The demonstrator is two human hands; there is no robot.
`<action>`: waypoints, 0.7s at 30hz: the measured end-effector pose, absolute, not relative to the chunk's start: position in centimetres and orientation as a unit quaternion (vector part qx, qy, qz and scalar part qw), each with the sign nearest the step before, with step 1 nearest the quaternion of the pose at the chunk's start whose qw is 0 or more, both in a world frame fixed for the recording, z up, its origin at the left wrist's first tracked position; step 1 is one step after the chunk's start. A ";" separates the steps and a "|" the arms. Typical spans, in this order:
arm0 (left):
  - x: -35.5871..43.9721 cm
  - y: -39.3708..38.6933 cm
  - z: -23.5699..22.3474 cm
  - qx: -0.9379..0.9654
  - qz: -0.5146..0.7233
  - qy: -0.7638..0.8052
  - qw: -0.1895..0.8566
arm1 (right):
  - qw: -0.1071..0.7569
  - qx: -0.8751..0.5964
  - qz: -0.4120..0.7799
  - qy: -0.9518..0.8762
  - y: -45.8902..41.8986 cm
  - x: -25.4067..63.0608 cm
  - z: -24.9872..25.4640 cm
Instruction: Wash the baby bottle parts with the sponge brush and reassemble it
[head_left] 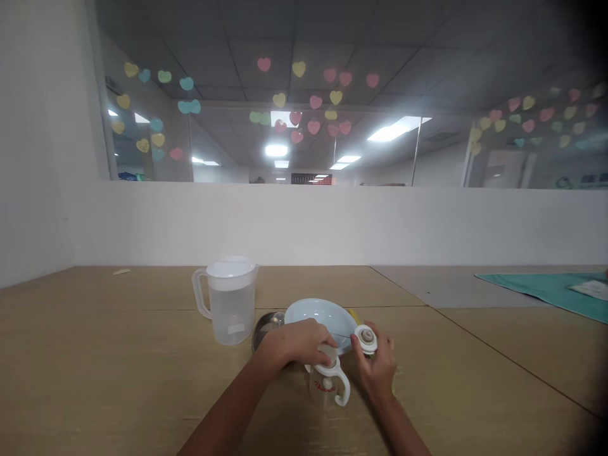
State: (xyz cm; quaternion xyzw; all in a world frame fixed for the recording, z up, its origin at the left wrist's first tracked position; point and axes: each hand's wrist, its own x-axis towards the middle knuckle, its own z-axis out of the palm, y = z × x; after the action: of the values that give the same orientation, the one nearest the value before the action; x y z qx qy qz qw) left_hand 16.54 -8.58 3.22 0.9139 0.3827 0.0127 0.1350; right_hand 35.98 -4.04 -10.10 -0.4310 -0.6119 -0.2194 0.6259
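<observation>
One left hand (308,340): curled over the top of the clear handled bottle (319,391), lower centre; whether it is gripped cannot be told.
Right hand (379,367): half closed, white round lid (366,340) pinched.
Bottle's balance: could be upset by uneven left-hand pressure.

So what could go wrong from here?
1. The right hand has the round white piece up in its fingers; a loose grip might drop it.
2. The left hand is at the top of the clear cup; a sideways push could tip the cup.
3. The white bowl sits just beyond both hands, so a knuckle might knock it.
</observation>
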 end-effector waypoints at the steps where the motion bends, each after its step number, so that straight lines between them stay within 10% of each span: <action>1: 16.6 -8.7 3.2 0.913 0.012 0.385 0.136 | 0.642 -0.414 -0.203 -0.612 -4.3 35.8 -10.2; 21: 17.1 -8.0 2.6 0.878 0.091 0.446 0.148 | 0.528 -0.352 -0.059 -0.771 -5.6 34.2 -7.6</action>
State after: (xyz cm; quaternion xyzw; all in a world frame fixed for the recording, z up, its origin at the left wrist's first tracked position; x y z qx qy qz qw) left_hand 17.15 -7.96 2.57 0.8783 0.4455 0.0911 0.1480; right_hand 34.18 -5.61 -7.64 -0.3516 -0.7708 -0.0587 0.5280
